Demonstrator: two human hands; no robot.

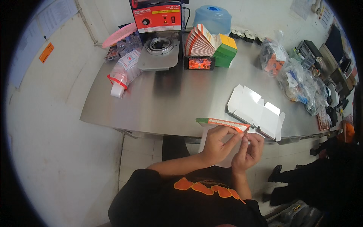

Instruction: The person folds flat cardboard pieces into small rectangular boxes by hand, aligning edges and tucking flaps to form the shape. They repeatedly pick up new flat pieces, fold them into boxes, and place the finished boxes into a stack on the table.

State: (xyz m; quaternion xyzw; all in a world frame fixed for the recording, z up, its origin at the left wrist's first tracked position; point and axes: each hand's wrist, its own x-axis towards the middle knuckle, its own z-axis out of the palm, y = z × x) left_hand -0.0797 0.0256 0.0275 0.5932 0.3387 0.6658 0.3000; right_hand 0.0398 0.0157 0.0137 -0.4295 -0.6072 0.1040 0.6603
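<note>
Just over the near edge of the steel table, I hold a small cardboard box (223, 122) with orange and green outer sides, seen nearly edge-on. My left hand (219, 145) pinches it from below near its orange end. At that same end, the fingers of my right hand (249, 152) are closed on a flap or edge of the cardboard; the exact grip is partly hidden. Beyond my right hand, unfolded carton blanks (247, 104) lie on the table, white inner side up.
A red cup-sealing machine (157, 19) stands at the back, beside a bagged roll (126, 70). Several fanned cartons (200, 41), green-and-yellow boxes (226, 49) and a phone (199, 63) sit to its right. Plastic bags (300, 85) crowd the table's right end. Another person's dark-clothed legs (302, 185) are at right.
</note>
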